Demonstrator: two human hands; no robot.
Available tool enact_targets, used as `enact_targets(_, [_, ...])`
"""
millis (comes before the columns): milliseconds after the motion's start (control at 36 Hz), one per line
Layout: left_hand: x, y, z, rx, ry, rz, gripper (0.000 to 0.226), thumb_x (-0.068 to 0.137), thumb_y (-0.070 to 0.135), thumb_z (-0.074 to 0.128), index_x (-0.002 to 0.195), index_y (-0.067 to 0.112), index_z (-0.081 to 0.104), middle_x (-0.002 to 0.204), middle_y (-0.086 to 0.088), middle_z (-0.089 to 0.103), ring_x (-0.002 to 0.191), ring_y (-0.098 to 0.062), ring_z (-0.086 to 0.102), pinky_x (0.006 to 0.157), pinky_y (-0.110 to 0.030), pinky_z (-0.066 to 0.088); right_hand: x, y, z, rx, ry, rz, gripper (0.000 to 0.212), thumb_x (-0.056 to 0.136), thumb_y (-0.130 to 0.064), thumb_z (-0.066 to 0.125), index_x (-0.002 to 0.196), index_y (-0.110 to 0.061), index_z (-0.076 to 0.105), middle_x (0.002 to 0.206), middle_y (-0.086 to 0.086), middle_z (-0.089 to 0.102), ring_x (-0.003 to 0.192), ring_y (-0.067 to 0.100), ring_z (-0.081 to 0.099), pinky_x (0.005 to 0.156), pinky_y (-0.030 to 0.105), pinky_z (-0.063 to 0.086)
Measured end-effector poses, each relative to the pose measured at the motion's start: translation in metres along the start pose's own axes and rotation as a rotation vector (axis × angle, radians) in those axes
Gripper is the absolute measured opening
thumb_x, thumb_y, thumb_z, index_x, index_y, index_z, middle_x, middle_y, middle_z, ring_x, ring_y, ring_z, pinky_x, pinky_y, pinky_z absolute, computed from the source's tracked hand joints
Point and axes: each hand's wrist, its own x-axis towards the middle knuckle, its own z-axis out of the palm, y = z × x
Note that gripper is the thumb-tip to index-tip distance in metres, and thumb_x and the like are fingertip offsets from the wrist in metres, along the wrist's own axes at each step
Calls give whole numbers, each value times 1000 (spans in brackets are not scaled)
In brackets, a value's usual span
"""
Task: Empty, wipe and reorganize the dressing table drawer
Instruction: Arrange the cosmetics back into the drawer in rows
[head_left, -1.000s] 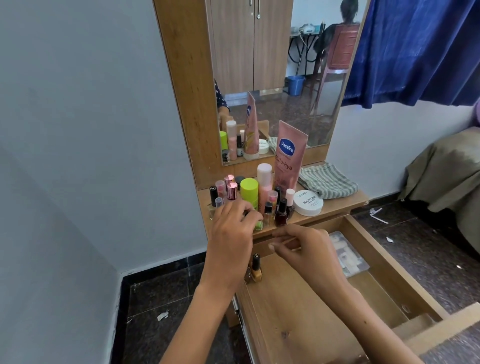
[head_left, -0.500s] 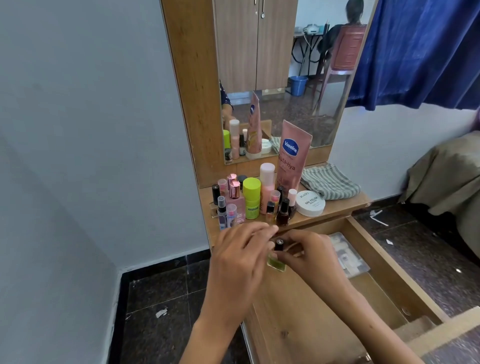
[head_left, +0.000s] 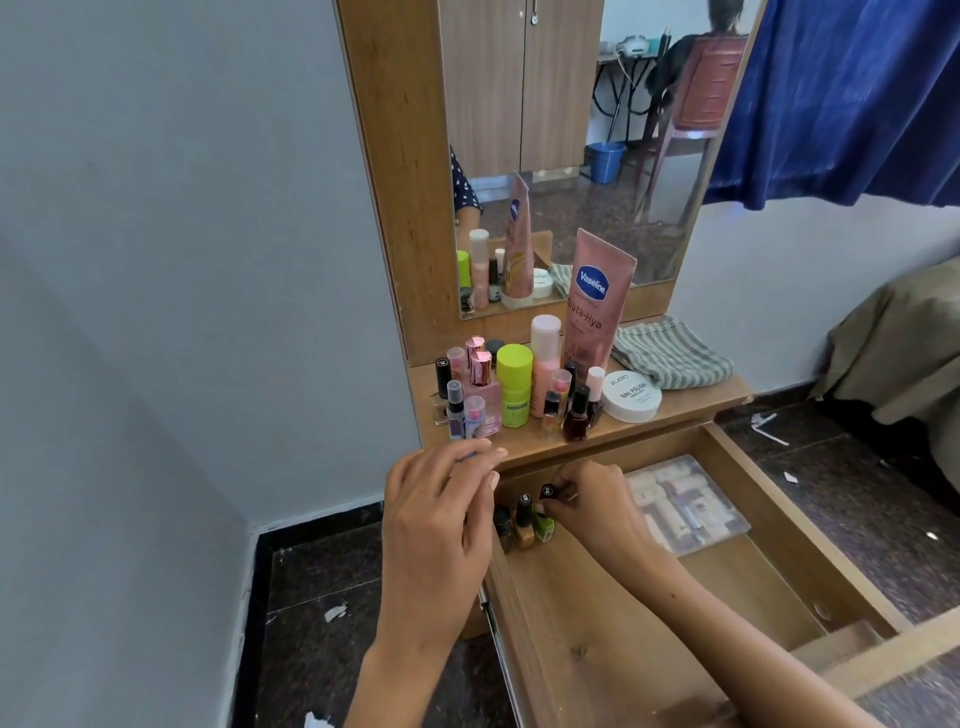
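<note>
- Refilling is judged begun: three polish bottles (head_left: 524, 525) are stood at the drawer (head_left: 613, 639)'s 10 o'clock corner.
- The green bottle (head_left: 545, 512) is pinched by the right grip (head_left: 587, 501); the left grip (head_left: 441, 514) is relaxed, released.
- Most cosmetics (head_left: 514, 384) are left on the surface (head_left: 675, 408).

Two hands are in view, the left hand (head_left: 441, 514) and the right hand (head_left: 592, 501), and between them three small nail polish bottles stand in a row: one dark bottle (head_left: 503, 525), one gold bottle (head_left: 524, 522) and one green bottle (head_left: 545, 525) whose cap the right hand pinches. Beyond the hands I count one pink tube (head_left: 595, 301), one white round jar (head_left: 631, 397), one lime-green bottle (head_left: 514, 384) and one folded striped cloth (head_left: 670, 353); the small bottles crowded there overlap too much to count. To the right of the right hand lies one clear packet (head_left: 685, 504).
</note>
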Motion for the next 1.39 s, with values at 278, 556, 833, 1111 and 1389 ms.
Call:
enact_targets(278, [-5, -10, 2, 0, 27, -46, 21, 92, 23, 60, 111, 22, 67, 112, 8, 64, 107, -2, 51, 98, -22, 34, -7, -5, -2, -19, -27, -16, 17, 80, -26, 74, 95, -18, 70, 89, -3, 70, 81, 11, 64, 70, 24, 52])
enact_targets(556, [31, -41, -7, 49, 110, -95, 34, 95, 17, 53, 128, 16, 57, 128, 4, 59, 117, 5, 39, 100, -28, 34, -29, -13, -24, 2, 41, -64, 8, 83, -30, 70, 90, -32, 68, 84, -17, 67, 75, -1, 62, 65, 20, 50])
enact_targets(833, [71, -77, 3, 69, -175, 7, 68, 89, -7, 51, 142, 31, 30, 148, 8, 37, 137, -14, 36, 113, -39, 30, -36, -14, -19, 52, 54, -101, 9, 84, -31, 70, 90, -38, 67, 78, -20, 66, 74, -3, 61, 67, 21, 53])
enact_targets(1111, [76, -76, 10, -112, 34, -4, 27, 86, 5, 66, 109, 18, 68, 109, 6, 66, 100, 9, 51, 88, -1, 38, -32, -17, -18, 52, 24, -75, 8, 84, -35, 69, 92, -36, 69, 78, -21, 67, 75, -3, 62, 68, 22, 53])
enact_targets(1389, [63, -76, 12, -155, 162, -133, 17, 88, 5, 62, 99, 15, 53, 99, -1, 55, 91, -10, 60, 82, -19, 53, -29, -17, -21, 58, 26, -92, 11, 85, -37, 68, 95, -34, 70, 82, -20, 68, 75, -3, 61, 67, 18, 50])
